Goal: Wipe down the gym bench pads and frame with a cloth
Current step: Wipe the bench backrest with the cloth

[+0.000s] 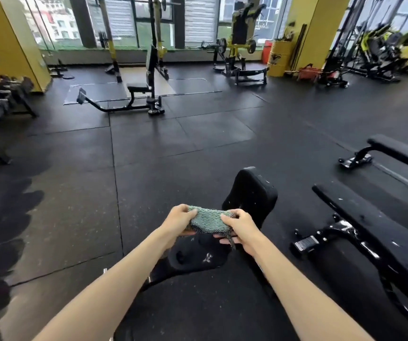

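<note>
Person holds a folded green knobbly cloth (208,217) w/ both hands, out in front at mid-frame, in the air over the near black padded gym bench (249,193). Left hand (179,221) grips the cloth's L end, fingers curled under it, thumb pressed on the top edge. Right hand (241,230) grips the R end likewise, thumb on top, fingers tucked below. A grey mesh-like corner of the cloth hangs down past the R fingers. The bench's tilted pad rises just beyond the hands, w/ small white flecks on it; another rounded black pad of it lies under the wrists.

To the R stand two more benches: a long black flat bench (370,230) on a scuffed frame, near, and a second black flat bench (399,151) further out. Dark rubber tile floor (149,156) all round. In the bkgd: a black adjustable bench w/ upright back (146,89), a dumbbell rack (1,94) at far L, a yellow drum (279,57) by a yellow pillar.
</note>
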`<state>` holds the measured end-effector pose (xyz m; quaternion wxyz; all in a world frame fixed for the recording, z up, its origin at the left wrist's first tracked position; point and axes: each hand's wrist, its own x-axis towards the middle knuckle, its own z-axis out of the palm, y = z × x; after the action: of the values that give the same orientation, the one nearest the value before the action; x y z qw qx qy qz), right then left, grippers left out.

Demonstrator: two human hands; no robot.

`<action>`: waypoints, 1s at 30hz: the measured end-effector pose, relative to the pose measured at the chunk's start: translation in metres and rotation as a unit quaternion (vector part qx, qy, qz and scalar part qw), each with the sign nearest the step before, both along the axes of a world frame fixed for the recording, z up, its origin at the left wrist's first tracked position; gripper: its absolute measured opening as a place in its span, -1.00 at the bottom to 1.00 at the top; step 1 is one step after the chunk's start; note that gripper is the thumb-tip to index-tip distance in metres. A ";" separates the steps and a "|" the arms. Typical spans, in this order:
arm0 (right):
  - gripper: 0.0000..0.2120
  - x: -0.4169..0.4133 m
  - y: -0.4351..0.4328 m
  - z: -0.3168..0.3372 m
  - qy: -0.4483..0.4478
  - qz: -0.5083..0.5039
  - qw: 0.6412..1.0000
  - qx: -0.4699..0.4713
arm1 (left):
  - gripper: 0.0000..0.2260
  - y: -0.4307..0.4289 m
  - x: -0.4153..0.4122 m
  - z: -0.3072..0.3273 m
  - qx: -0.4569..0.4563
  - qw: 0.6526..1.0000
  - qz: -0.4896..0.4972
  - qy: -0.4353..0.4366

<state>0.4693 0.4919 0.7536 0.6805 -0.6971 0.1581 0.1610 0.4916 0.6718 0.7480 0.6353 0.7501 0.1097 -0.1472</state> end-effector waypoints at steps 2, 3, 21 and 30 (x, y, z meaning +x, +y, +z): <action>-0.74 0.020 0.024 -0.006 0.006 -0.029 1.000 0.000 | -0.89 0.022 0.029 -0.003 0.003 1.000 -0.026 0.012; -0.72 0.026 0.033 -0.008 0.013 -0.037 0.999 -0.001 | -0.88 0.030 0.039 -0.004 0.011 0.999 -0.041 0.014; -0.74 0.142 0.025 -0.049 0.096 -0.143 0.985 0.000 | -0.60 0.002 0.199 -0.038 0.071 0.967 -0.234 0.073; -0.54 0.204 -0.004 -0.058 0.183 -0.193 0.963 -0.034 | -0.81 -0.025 0.264 -0.041 0.086 0.978 -0.176 0.073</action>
<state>0.6737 0.4878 0.6958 0.6340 -0.6344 0.4174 0.1460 0.7561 0.6472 0.7075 0.5232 0.7965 0.0341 -0.3011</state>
